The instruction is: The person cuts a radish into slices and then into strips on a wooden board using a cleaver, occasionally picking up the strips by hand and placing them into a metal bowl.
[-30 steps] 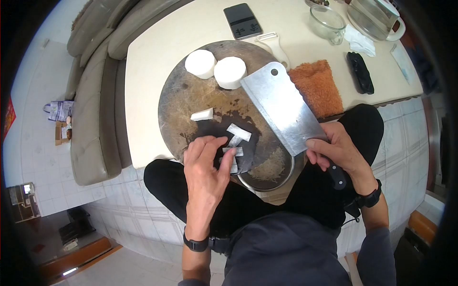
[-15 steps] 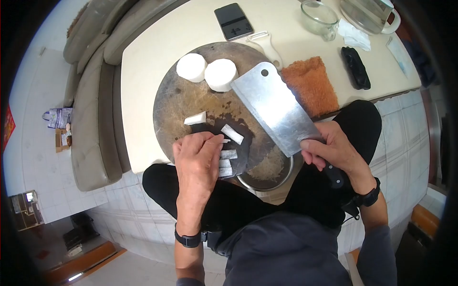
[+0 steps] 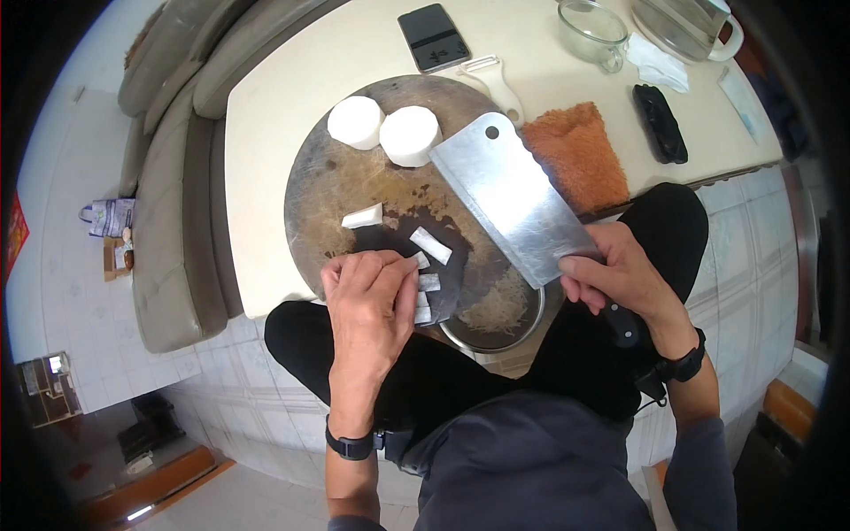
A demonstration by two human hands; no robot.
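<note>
My right hand [image 3: 620, 270] is wrapped round the black handle of a cleaver [image 3: 513, 199], its thumb on the blade, which lies tilted over the right side of the round wooden cutting board [image 3: 314, 190]. Near the board's front edge, my left hand [image 3: 367, 296] has its fingers bent and closed on white radish pieces [image 3: 423, 306]; its palm hides part of them. Just beyond those fingers lie a loose radish piece [image 3: 431, 245] and a wedge-shaped radish piece [image 3: 363, 216]. Two thick peeled radish chunks [image 3: 411, 136] stand at the back of the board.
Below the board's front edge is a metal bowl [image 3: 537, 327]. On the cream table [image 3: 266, 115] are a phone [image 3: 432, 38], a peeler [image 3: 496, 87], an orange cloth [image 3: 577, 157], a black case [image 3: 660, 125], a glass cup [image 3: 591, 34] and a glass jug [image 3: 686, 26].
My left hand has shifted slightly to the right over the radish pieces, and the piece by its fingertips sits differently. The cleaver and my right hand have hardly moved.
</note>
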